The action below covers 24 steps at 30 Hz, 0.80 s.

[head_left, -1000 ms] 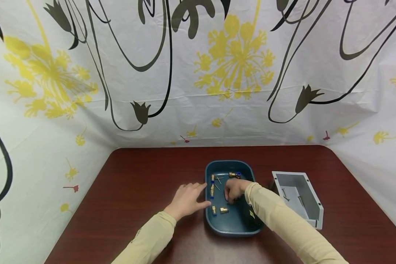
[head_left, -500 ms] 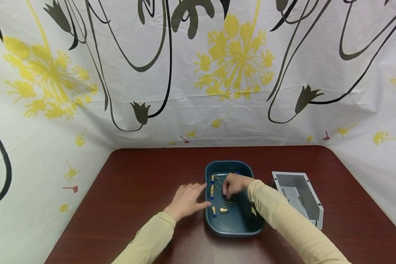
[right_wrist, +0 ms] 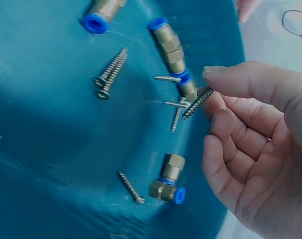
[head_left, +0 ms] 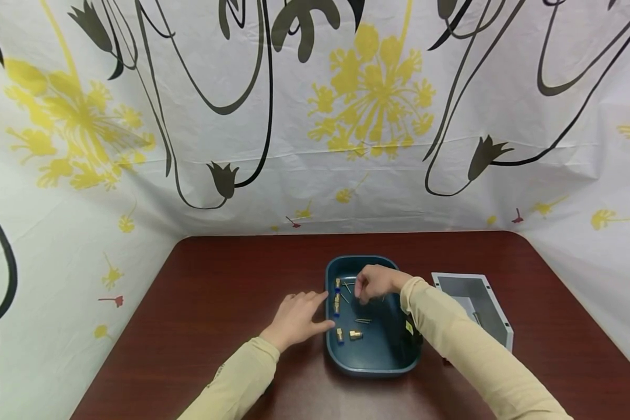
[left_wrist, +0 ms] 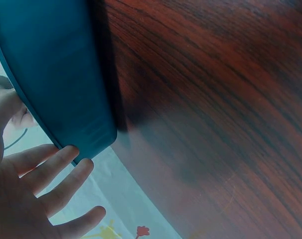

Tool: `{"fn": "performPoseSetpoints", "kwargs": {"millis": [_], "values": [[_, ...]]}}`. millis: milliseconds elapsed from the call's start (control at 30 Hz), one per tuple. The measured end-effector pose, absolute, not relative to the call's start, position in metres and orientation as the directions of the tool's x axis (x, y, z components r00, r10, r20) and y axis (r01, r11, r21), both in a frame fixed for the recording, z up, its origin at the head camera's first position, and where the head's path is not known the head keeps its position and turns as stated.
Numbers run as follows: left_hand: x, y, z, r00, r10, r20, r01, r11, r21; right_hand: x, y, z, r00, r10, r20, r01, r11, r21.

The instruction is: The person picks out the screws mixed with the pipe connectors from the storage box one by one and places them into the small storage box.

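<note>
My right hand (head_left: pixel 379 281) is above the far part of a blue-green tray (head_left: pixel 378 359). Between its thumb and fingertip it pinches a screw (right_wrist: pixel 197 103), best seen in the right wrist view. Below lie a pair of screws (right_wrist: pixel 111 74) side by side, a single screw (right_wrist: pixel 130 188), and a few more crossing near the brass fittings (right_wrist: pixel 170 46) with blue collars. An elbow fitting (right_wrist: pixel 166 190) rests on the tray floor too. My left hand (head_left: pixel 296 318) is at the tray's left side, fingers spread and extended, fingertips touching its rim.
To the right of the tray stands a grey open box (head_left: pixel 496 303) with a screw visible inside; my right forearm partly covers it. Both stand on a dark red-brown wooden table (head_left: pixel 241 274). A patterned white cloth (head_left: pixel 294 128) hangs behind the table.
My right hand has moved away from the tray's middle toward its far part, uncovering the pair of screws. My left hand stays in place at the rim.
</note>
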<state>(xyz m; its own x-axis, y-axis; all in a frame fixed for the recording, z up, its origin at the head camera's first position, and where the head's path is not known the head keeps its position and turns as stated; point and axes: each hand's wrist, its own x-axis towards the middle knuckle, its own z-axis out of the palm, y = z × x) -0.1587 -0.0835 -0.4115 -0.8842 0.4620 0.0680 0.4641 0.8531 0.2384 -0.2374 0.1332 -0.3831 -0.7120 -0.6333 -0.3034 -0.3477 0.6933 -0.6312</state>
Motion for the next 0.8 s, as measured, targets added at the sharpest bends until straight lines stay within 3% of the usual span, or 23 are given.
{"fn": "performPoseSetpoints", "kwargs": {"millis": [800], "values": [[-0.157, -0.083, -0.410, -0.885, 0.460, 0.078, 0.465, 0.858, 0.219, -0.238, 0.156, -0.349, -0.687, -0.688, -0.233, -0.422, 0.639, -0.643]]}}
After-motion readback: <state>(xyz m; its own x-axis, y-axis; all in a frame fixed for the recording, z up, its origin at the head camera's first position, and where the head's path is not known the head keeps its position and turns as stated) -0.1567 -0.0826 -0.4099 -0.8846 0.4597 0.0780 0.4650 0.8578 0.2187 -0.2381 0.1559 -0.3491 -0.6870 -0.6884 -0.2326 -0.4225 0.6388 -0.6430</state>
